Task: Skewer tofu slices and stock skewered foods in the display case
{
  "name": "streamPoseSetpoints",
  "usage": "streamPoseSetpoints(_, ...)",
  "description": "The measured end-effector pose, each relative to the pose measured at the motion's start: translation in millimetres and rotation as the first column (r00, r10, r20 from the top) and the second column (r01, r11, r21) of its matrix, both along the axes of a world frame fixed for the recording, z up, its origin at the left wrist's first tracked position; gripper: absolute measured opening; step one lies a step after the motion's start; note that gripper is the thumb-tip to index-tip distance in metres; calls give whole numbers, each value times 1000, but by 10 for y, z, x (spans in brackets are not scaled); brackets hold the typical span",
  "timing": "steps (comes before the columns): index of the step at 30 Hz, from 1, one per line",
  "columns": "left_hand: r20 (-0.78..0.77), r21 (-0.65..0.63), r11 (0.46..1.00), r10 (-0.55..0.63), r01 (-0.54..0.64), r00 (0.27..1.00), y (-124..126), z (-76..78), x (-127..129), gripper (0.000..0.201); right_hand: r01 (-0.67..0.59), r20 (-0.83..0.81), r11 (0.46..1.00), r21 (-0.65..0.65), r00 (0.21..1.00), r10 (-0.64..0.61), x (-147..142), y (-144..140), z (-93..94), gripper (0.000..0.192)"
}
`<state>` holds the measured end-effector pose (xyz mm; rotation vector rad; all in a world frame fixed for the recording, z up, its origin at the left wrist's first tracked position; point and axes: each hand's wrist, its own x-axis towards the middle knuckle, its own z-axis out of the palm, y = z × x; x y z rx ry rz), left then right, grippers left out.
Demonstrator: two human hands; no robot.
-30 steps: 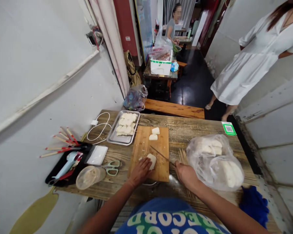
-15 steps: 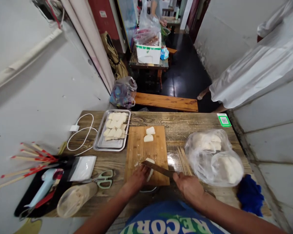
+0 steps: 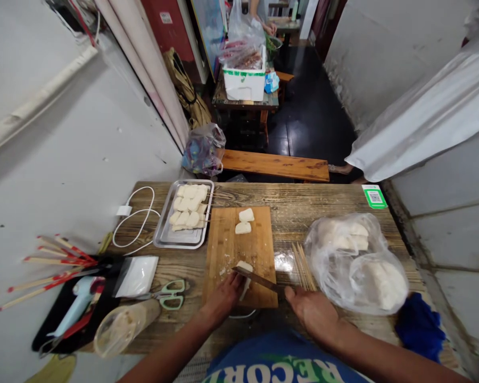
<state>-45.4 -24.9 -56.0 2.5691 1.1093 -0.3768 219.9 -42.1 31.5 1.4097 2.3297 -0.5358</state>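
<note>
Since half a second ago the knife has sunk a little lower into the white bun, and the view has shifted slightly; the hands stay nearly in the same place. The right hand is closed around the knife handle, and the blade lies across the bun at the near end of the cutting board. The left hand presses the bun from the left side, fingers curled close to the blade.

To cut well, it seems best to keep the blade straight, draw it gently so the soft bun is not crushed, and hold the fingertips back from the edge.

The bun sits close to the near edge of the board, so little room remains there. Farther up lie two cut pieces, with bare wood between. Skewers and a plastic bag are at the right, a metal tray at the left.
</note>
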Motion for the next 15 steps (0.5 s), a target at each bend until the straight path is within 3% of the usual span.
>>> streamPoseSetpoints(8,48,-28,1000,7,-6,999,22,-30,-34,50,-3,-45,999,34,999,4,47,3,-62,18)
streamPoseSetpoints(15,92,-68,997,31,-25,995,33,-66,-57,54,-6,-67,1000,-13,998,5,36,41,-89,19)
